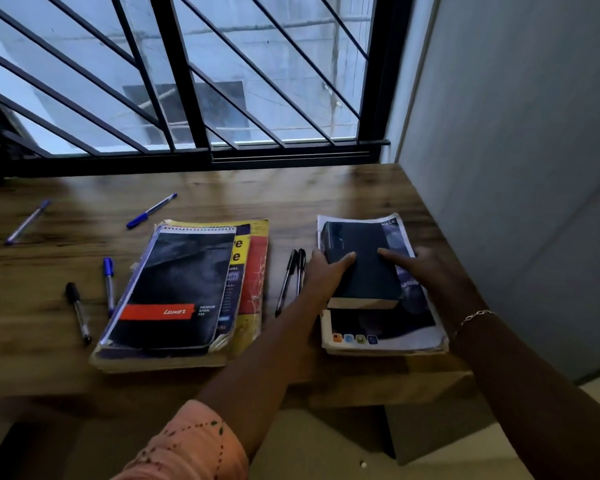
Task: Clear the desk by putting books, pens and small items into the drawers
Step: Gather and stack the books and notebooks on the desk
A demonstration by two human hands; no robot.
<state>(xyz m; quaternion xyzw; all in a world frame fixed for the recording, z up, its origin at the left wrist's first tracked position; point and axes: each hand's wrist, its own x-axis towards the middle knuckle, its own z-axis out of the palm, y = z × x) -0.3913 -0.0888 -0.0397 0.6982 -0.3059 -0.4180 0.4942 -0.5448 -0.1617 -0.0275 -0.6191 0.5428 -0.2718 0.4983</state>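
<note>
- The thick dark book (361, 261) lies on the right side of the desk, on top of a larger soft-cover book (381, 329) with a row of small coloured icons along its near edge
- The left hand (326, 273) grips the dark book's left edge, thumb laid across the cover and the fingers down its side
- The right hand (421, 268) holds the book's right edge, thumb on the cover; its fingers go past the edge and cannot be seen
- A thin bracelet (475, 317) sits on the right wrist, and a pink patterned sleeve (187, 445) covers the left upper arm
- Two black pens (291, 278) lie side by side just left of the left hand
- Further left is a second stack: a black spiral pad (174, 289) with a red band on top of a yellow book (258, 244)
- Just left of that stack lie a blue-capped pen (109, 285) and a black-capped pen (78, 311)
- A blue pen (149, 211) lies beyond the stack, and another pen (28, 221), blurred, lies at the far left
- The wooden desk (326, 188) runs up to a barred window (187, 81) on the far side and a grey wall (516, 150) on the right
</note>
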